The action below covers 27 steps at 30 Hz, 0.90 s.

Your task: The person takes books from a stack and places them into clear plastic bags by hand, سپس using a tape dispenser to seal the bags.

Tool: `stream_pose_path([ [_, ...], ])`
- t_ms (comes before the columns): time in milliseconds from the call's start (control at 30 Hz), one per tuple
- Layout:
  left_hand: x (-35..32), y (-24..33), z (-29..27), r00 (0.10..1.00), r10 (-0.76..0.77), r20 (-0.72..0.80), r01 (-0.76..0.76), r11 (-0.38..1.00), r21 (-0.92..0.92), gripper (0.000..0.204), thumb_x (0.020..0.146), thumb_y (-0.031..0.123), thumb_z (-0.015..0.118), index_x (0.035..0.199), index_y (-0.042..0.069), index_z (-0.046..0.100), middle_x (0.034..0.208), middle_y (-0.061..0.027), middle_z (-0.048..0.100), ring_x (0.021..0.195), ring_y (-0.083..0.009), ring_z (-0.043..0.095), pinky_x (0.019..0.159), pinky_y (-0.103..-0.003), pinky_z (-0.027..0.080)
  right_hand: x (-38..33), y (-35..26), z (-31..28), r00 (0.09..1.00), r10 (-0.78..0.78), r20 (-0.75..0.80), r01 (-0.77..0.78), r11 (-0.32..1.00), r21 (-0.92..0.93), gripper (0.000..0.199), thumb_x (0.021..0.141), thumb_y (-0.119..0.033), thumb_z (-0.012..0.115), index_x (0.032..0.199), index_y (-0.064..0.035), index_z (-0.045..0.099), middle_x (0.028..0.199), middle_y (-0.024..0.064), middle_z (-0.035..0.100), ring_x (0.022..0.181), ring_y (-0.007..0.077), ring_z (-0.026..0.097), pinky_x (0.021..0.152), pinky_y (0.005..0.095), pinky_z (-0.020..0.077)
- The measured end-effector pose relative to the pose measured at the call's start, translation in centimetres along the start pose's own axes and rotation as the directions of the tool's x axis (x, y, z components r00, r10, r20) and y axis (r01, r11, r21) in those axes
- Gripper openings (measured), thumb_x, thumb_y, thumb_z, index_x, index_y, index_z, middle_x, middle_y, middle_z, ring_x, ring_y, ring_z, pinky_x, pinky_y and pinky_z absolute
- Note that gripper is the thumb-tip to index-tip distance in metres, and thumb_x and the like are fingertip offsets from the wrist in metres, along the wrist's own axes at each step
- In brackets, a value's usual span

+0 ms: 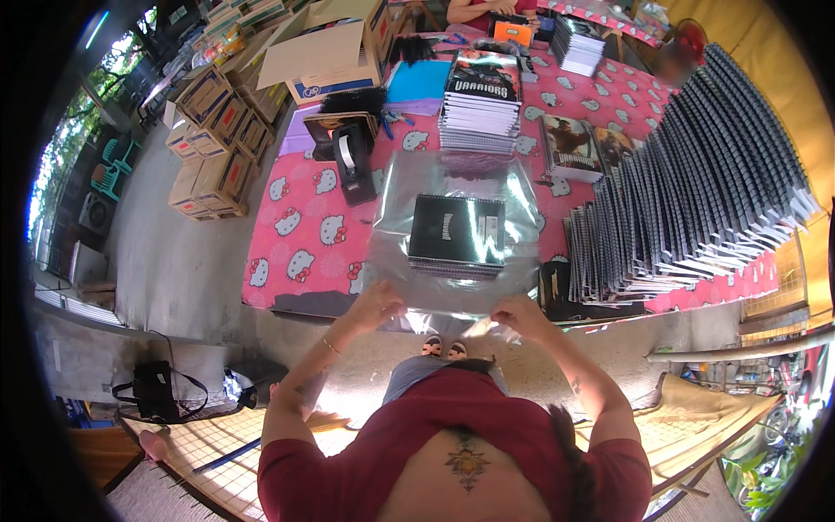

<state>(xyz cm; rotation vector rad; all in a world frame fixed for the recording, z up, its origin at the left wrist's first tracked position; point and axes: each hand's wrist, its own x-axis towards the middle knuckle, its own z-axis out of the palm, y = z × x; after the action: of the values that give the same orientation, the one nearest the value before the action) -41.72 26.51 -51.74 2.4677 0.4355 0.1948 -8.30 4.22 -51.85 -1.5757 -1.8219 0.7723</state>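
Clear plastic, a glossy bag (pixel 457 235), lay on the pink cartoon-print tablecloth (pixel 300 235) at the near table edge, and both hands pinched its open mouth. The left hand (pixel 376 304) gripped the near left corner of the film, fingers closed on it; the right hand (pixel 513 313) held the near right corner the same way. Inside the bag sat a short stack of spiral notebooks (pixel 457 235) with a black cover on top, lying flat and pushed well in toward the far end.

To do this step well, I judged that the two corners needed even tension so the film lay smooth over the stack, with the mouth kept square to the table edge; a slack side would likely let the notebooks slide askew.

Just beyond the bag stood a black tape dispenser (pixel 352 161) to the left. Farther back rose a taller pile of notebooks (pixel 480 100) with a printed cover, and to the right a long slanted row of notebooks (pixel 696 183) leaned like fallen dominoes. At the far left of the table an open cardboard box (pixel 326 52) stood, its contents hidden. On the floor beside the table, closed cartons (pixel 213 148) were stacked; what they held could not be told.
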Motion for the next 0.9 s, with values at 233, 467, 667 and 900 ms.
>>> stream_pose_path([
  [233, 0.8, 1.1, -0.9, 0.998, 0.058, 0.031, -0.058, 0.998, 0.02, 0.015, 0.085, 0.018, 0.069, 0.098, 0.011, 0.069, 0.086, -0.0074, 0.068, 0.091, -0.0285, 0.063, 0.084, -0.043, 0.047, 0.5, -1.6, -1.1, 0.998, 0.047, 0.05, -0.049, 0.998, 0.03, 0.012, 0.092, -0.019, 0.063, 0.097, -0.0092, 0.069, 0.088, 0.0073, 0.069, 0.081, 0.0285, 0.067, 0.07, 0.0394, 0.0518],
  [467, 1.9, 2.5, -0.4, 0.922, -0.372, 0.105, 0.387, 0.89, -0.24, 0.017, 0.088, 0.02, 0.066, 0.101, 0.009, 0.065, 0.103, -0.0106, 0.069, 0.1, -0.0304, 0.065, 0.083, -0.044, 0.05, 1.0, -1.6, -0.3, 0.994, 0.061, -0.092, -0.076, 0.981, -0.178, 0.019, 0.089, -0.022, 0.066, 0.101, -0.0089, 0.064, 0.085, 0.008, 0.067, 0.084, 0.0298, 0.065, 0.076, 0.0421, 0.0504],
  [667, 0.7, 2.0, -1.8, 0.988, -0.154, 0.019, 0.152, 0.986, 0.061, 0.027, 0.089, 0.022, 0.066, 0.112, 0.008, 0.066, 0.101, -0.0136, 0.069, 0.098, -0.0296, 0.067, 0.083, -0.041, 0.052, 0.2, -2.6, -2.1, 0.997, 0.064, 0.037, -0.048, 0.941, -0.336, 0.023, 0.087, -0.023, 0.067, 0.101, -0.0055, 0.063, 0.092, 0.0109, 0.07, 0.088, 0.0327, 0.066, 0.075, 0.0432, 0.0509],
  [900, 6.4, -4.9, -8.8, 0.86, -0.454, -0.233, 0.256, 0.778, -0.574, 0.025, 0.091, 0.019, 0.06, 0.104, -0.001, 0.069, 0.086, -0.0105, 0.068, 0.081, -0.017, 0.067, 0.078, -0.03, 0.054, 5.5, -3.9, -10.9, 0.658, 0.12, -0.743, -0.385, 0.902, -0.195, 0.022, 0.088, -0.013, 0.064, 0.107, -0.0014, 0.064, 0.106, 0.0151, 0.067, 0.095, 0.0298, 0.065, 0.078, 0.0351, 0.0522],
])
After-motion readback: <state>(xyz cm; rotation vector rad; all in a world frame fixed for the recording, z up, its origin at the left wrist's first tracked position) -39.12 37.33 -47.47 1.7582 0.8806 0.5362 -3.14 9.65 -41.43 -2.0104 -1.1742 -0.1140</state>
